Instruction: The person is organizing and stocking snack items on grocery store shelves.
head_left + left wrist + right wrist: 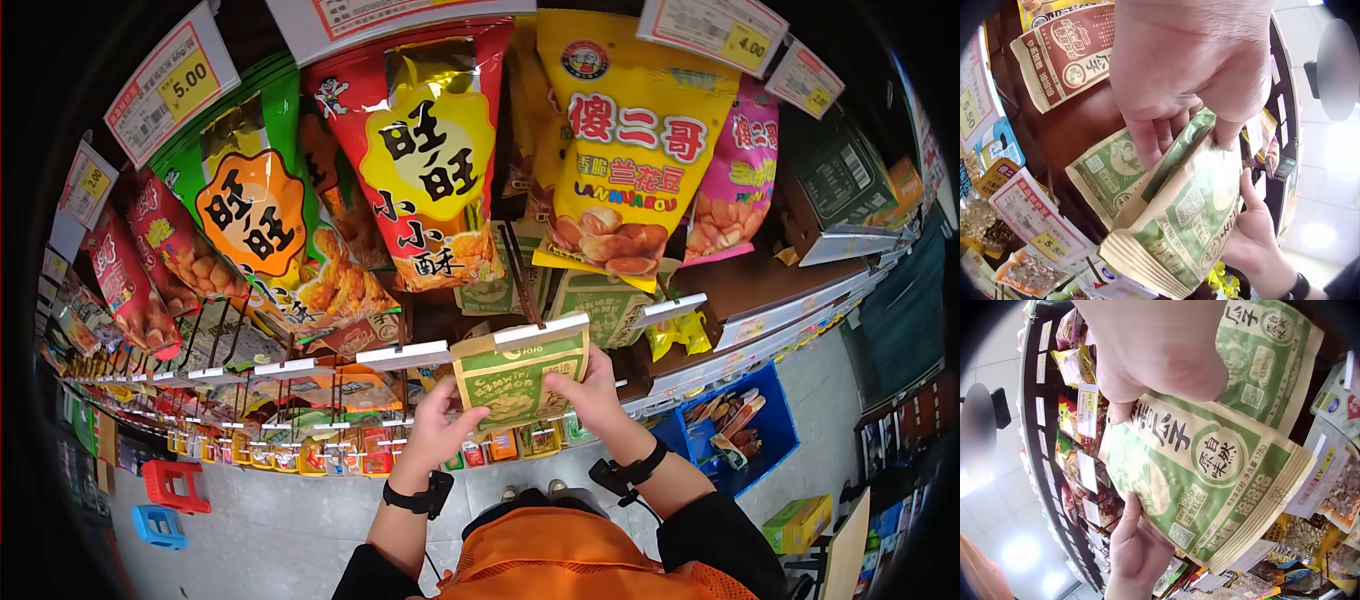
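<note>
Both hands hold a green-and-tan bag of sunflower seeds (pixel 515 385) at the front of the shelf, one hand on each side. My left hand (pixel 440 425) grips its left edge, thumb on the front face. On the right side my right hand (pixel 592 395) pinches it with the thumb over the front. Printed characters and a QR code show on the bag (pixel 1204 469) in the right wrist view. Behind it, a similar green bag (pixel 1107 169) lies on the brown shelf in the left wrist view. The fingers behind the bag are mostly hidden.
Hanging snack bags, among them a red one (pixel 420 150) and a yellow one (pixel 630 140), are above the hands. White price tags (pixel 405 355) jut out along the shelf front. A blue bin (pixel 740 430) of packets stands on the floor at right, stools (pixel 175 487) at left.
</note>
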The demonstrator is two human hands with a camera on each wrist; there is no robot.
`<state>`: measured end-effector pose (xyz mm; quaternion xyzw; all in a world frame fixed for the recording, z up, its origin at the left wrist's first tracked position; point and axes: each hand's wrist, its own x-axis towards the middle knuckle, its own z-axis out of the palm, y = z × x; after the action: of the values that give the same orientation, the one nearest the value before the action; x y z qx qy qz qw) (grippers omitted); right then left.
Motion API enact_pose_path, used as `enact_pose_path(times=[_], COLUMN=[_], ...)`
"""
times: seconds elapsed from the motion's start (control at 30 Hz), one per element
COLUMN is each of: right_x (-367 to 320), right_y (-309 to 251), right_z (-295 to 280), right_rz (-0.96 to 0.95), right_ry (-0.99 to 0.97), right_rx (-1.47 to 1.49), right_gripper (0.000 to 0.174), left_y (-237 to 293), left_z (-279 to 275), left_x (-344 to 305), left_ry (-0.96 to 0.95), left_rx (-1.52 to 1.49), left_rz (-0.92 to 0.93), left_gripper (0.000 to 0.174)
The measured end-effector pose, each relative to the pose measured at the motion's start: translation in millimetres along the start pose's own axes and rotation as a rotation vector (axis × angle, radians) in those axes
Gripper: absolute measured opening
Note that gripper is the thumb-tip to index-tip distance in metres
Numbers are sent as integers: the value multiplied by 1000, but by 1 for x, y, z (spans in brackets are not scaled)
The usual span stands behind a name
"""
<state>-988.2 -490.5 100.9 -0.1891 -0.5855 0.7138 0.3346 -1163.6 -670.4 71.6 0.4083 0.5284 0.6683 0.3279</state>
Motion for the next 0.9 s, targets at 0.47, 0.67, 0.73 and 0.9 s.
enact_pose_path(times=[0.47, 0.67, 0.73, 0.9], right_x=[21, 23, 29, 45], right_y=[-16, -16, -11, -6], right_z=[-5, -2, -3, 3], right_rz=[-123, -68, -66, -88], right_ry=[-28, -9, 21, 102], right_rx=[-62, -67, -124, -224], right_gripper=[56, 49, 42, 35], left_y=[-3, 0, -1, -21], left_z=[-9, -12, -13, -11], left_x=[33, 35, 39, 60], left_ry=[-34, -91, -128, 53], left_rx=[176, 75, 75, 37], left_rz=[139, 42, -10, 120], left_gripper=[37, 42, 48, 41])
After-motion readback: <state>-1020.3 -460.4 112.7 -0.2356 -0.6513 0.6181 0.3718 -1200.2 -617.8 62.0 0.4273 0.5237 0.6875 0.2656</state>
